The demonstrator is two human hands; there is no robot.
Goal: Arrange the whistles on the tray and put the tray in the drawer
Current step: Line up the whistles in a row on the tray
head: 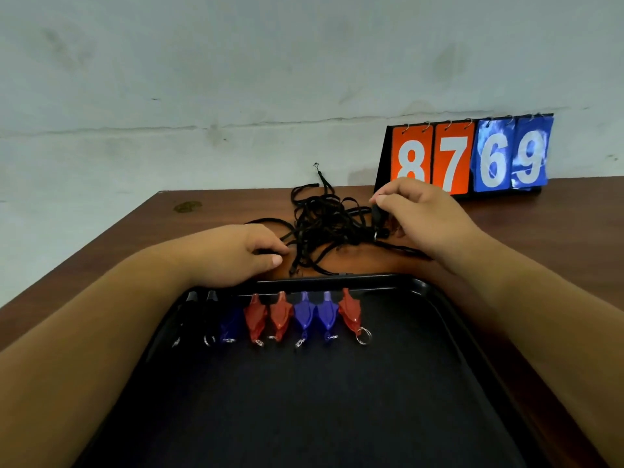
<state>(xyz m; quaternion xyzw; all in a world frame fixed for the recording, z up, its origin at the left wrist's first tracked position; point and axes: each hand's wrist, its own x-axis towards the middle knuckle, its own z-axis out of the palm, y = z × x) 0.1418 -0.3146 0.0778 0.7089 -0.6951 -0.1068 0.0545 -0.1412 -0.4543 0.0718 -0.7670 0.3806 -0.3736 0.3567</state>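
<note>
head view: eight whistles [270, 320] lie in a row along the far edge of the black tray [439, 298] on the table [135, 231]. right hand [422, 214] pinches a black whistle [378, 216] above tangled lanyards [324, 224]; left hand [246, 255] closes on a cord.

Scoreboard [469, 157], reading 87 and 69, is propped at the wall [236, 79] on brown table [202, 224].

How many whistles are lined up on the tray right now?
8, in one row along the tray's far edge: two black, blue, two red, two blue, red. The left arm may hide more.
</note>
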